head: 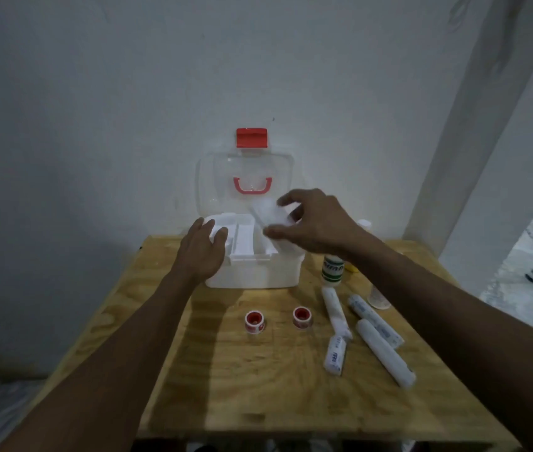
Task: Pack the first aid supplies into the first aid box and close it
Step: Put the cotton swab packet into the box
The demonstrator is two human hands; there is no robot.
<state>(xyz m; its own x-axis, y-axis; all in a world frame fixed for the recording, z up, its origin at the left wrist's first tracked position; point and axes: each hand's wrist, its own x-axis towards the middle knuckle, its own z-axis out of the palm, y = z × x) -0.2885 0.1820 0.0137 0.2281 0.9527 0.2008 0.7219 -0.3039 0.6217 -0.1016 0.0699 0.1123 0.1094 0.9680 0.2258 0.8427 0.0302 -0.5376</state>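
Right hand (317, 223) grip pinches a white packet (271, 214), long axis tilted far-left to near-right, directly above the open first aid box (255, 272) at the counter's (258, 386) far edge, left hand (204, 249) resting loosely curled on the box's left rim.

Dim, soft, edge-warped wide-angle view

Right hand (317, 223) holds a white pack (271, 213), perhaps gauze, over the open box (255, 272); left hand (201, 252) steadies it.
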